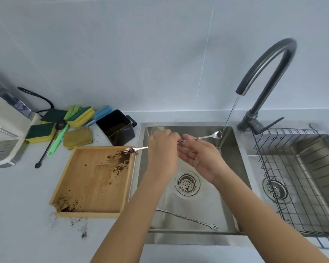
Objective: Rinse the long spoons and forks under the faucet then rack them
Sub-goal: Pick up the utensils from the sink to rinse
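Observation:
My left hand (162, 149) is shut on a long metal utensil with a twisted handle (186, 139), held over the left sink basin (234, 168). Its spoon bowl (219, 134), caked with brown grounds, sits in the thin stream from the faucet (266, 59). A dirty fork end (129, 150) sticks out left of that hand over the tray corner; I cannot tell if it is the same piece. My right hand (201, 160) lies palm up with fingers apart just under the handle. Another long fork (188, 218) lies on the basin floor. The wire rack (273, 168) spans the right basin.
A wooden tray (91, 179) smeared with brown grounds lies left of the sink. Behind it are a black tin (116, 128), several sponges (78, 137), a black scoop (47, 147) and a green brush. A drainer (2, 149) sits at far left. The drain strainer (187, 184) is mid-basin.

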